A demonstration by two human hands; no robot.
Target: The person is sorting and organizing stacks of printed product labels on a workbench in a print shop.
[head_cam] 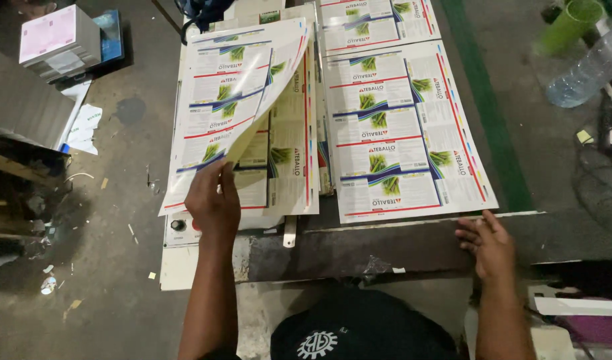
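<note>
Left hand lifts a printed sheet off the stack, right hand steadies at the table edge.

The left hand (213, 203) is pinched shut on the near edge of a large glossy white printed sheet with green plant pictures and red and blue bands (236, 87), curling it up and back, which peels it clear of the stack of matching sheets (289, 180) lying at the left of the dark worn metal worktable (359, 250). A 2nd stack of the same printed sheets (406, 133) lies flat to the right, its near edge at the table's front edge. The right hand (487, 243) rests open, fingers spread on that front edge just below the stack's corner, gripping nothing, seemingly as a brace. A clear plastic bottle (586, 70) lies at far right.
</note>
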